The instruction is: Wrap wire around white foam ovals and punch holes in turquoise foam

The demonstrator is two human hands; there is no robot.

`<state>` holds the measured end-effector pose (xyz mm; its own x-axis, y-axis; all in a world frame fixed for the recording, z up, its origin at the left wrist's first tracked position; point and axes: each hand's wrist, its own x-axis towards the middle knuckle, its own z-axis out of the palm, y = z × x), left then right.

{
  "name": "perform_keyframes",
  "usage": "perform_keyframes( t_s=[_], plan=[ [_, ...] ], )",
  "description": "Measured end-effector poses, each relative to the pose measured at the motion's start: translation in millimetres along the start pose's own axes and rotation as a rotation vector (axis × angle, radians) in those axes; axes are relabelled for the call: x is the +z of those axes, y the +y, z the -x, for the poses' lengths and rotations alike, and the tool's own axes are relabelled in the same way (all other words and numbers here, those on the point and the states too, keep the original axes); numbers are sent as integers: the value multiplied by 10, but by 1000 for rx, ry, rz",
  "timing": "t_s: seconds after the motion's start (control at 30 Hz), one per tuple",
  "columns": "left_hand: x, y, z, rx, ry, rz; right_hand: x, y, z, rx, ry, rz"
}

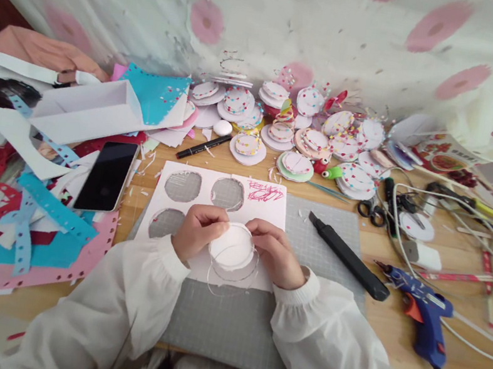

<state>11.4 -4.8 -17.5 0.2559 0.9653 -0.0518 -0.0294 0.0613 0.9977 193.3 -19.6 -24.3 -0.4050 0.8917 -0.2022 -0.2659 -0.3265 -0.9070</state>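
Note:
Between my hands is a round white paper disc [230, 248], held above the cutting mat [232, 322]. My left hand [200, 232] pinches its left edge with thumb and fingers. At the upper right edge, my right hand [278, 255] has its fingers closed on the disc. A thin pale loop [229, 281] hangs below and in front of it; whether it is wire or a trimmed strip I cannot tell. Under my hands lies a white sheet [207, 270] with several round holes cut out and red scribbles at its upper right corner.
A black utility knife [348, 256] rests on the mat's right side. Farther right are a blue glue gun [424, 314], scissors [372, 212] and cables. Decorated discs [247, 146] crowd the back. Left are a phone [107, 176], a white box [90, 109] and paper scraps [56, 208].

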Motion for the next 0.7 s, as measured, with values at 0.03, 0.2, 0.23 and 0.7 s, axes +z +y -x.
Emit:
perform_keyframes(
  t_s=[0.03, 0.2, 0.23, 0.7],
  plan=[
    [2, 2, 0, -1, 2, 4, 0, 2, 3, -4, -2, -4],
    [2, 11, -6, 0, 17, 29, 21, 5, 2, -37, 5, -58],
    [0, 13, -7, 0, 22, 34, 26, 5, -4, -55, 9, -86],
    [-8, 37, -9, -17, 79, 88, 23, -8, -28, -131, 71, -207]
  ],
)
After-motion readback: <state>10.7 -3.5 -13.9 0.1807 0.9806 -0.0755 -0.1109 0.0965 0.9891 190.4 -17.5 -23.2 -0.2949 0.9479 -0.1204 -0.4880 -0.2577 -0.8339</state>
